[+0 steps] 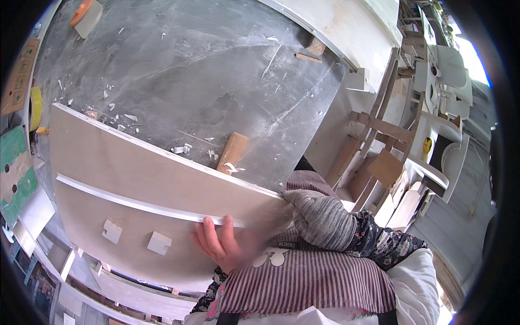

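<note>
A large beige panel (pixel 146 168) with a white far edge lies tilted along the near side of the grey tabletop. A thin white strip (pixel 124 201) runs along it, and two small white blocks (pixel 112 231) sit on its face. My left hand (pixel 219 244) rests against the panel, bare fingers stretched across the strip near its right end; the thumb is hidden. My right hand (pixel 311 208), covered in grey knit, is curled at the panel's right end and seems to grip it. Its fingertips are hidden, and a blur covers the space between my hands.
The grey tabletop (pixel 216 92) holds white shavings, a wooden block (pixel 233 151) and an orange-handled scraper (pixel 86 16). Yellow tape (pixel 36 108) lies at the left edge. A wooden rack (pixel 374 135) and white curved parts (pixel 449 70) stand to the right.
</note>
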The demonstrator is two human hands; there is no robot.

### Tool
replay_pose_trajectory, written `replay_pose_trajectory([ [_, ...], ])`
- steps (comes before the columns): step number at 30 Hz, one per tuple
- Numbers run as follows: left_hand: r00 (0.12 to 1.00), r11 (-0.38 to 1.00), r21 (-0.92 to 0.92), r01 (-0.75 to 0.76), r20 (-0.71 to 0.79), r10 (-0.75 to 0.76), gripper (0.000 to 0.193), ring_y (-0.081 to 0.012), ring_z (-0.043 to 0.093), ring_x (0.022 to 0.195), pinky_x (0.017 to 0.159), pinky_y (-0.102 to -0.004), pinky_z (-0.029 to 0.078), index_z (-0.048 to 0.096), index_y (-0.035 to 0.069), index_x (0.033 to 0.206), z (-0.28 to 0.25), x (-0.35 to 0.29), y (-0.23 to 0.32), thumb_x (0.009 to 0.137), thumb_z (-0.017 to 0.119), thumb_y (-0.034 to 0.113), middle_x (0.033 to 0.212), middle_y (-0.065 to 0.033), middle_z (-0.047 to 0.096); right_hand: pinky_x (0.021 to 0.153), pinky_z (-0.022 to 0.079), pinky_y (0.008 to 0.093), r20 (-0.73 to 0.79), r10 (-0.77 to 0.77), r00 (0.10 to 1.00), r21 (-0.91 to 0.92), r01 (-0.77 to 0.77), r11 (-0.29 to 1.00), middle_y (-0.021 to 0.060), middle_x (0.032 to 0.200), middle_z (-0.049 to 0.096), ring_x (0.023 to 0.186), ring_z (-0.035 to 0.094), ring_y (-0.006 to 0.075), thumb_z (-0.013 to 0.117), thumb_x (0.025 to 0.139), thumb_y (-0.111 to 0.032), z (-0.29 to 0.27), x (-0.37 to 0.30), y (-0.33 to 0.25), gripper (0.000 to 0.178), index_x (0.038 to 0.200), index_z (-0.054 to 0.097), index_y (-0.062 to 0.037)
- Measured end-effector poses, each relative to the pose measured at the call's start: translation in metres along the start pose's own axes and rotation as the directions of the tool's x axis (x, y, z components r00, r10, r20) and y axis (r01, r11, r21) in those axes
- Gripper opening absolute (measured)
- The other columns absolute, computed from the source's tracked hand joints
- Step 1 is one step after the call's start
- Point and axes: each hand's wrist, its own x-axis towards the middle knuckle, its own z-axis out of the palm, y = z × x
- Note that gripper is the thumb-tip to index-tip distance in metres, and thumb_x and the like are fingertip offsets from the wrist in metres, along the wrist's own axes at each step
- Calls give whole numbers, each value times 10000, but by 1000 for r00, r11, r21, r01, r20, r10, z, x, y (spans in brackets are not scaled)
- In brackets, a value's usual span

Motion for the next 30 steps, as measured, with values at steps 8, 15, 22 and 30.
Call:
replay_pose_trajectory([
  [8,999,1000,5,-26,23,26,475,-445,342,1383,1111,-649,250,585,60,1234,0,-3,-6,934,521,423,1442,-219,419,839,552,289,41,73,997,32,-74,997,112,1131,637,1008,636,176,591,947,-64,-9,-4,-10,350,1286,538,4],
  [15,999,999,-8,-45,12,46,473,-446,342,1383,1107,-657,252,585,62,1239,0,-1,-7,909,546,398,1452,-214,410,825,553,302,36,128,991,2,-129,992,131,1092,648,990,646,206,591,936,-62,-22,1,-26,331,1256,552,12],
  [22,999,999,-19,-33,-6,33,466,-454,342,1378,1110,-650,255,584,57,1244,1,-1,-6,909,542,379,1457,-215,404,812,555,314,-28,252,967,-73,-254,965,150,1053,658,971,656,237,591,926,-61,-37,-10,-33,312,1227,567,21],
  [30,999,999,37,-37,-26,38,483,-413,406,1344,1093,-635,295,622,73,1185,4,-1,-8,948,484,470,1421,-191,445,737,562,322,-68,74,995,53,-70,996,127,922,664,828,667,219,569,942,-88,-16,-12,-13,250,1175,591,-2],
])
